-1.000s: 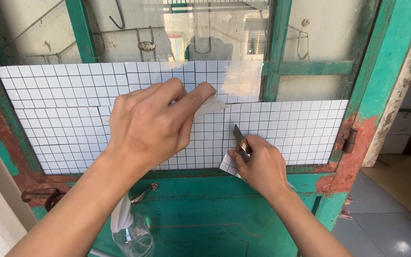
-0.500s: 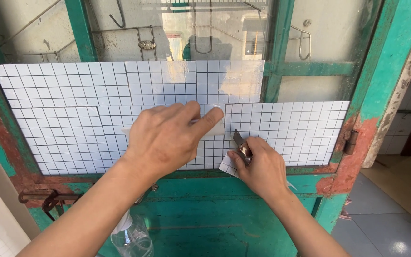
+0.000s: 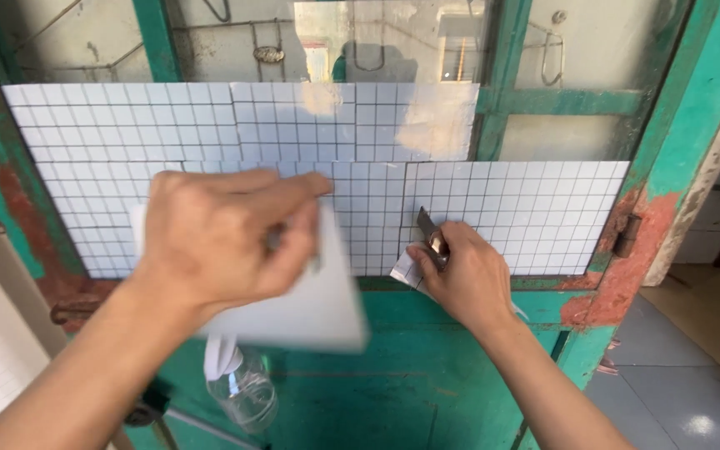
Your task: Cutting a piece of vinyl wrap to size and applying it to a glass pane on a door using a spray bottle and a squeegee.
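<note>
White grid-patterned film (image 3: 293,150) covers most of the glass on this old green door (image 3: 427,367), stuck on in a few overlapping pieces, with one lower piece (image 3: 527,212) sitting off to the right. Left hand (image 3: 218,237) is curled around a pale flat card or sheet (image 3: 310,304), pressed over the film. It's motion-blurred, so hard to say exactly what it is, and the hand hides its top edge. Right hand (image 3: 464,279) is closed around a small utility knife (image 3: 428,233), blade up against the seam between two film pieces. Most of the handle is buried in the fist, and a loose corner of film (image 3: 406,271) pokes out just under the fingers.

Down low there's a clear spray bottle (image 3: 243,387), partly hidden behind the left forearm, so I can't tell what it's resting on. Door paint is peeling to rusty red near the hinge (image 3: 627,237) on the right. Grey tiled floor (image 3: 677,400) shows bottom right. Through the uncovered glass up top it's mostly reflections and some hanging hooks, nothing clear.
</note>
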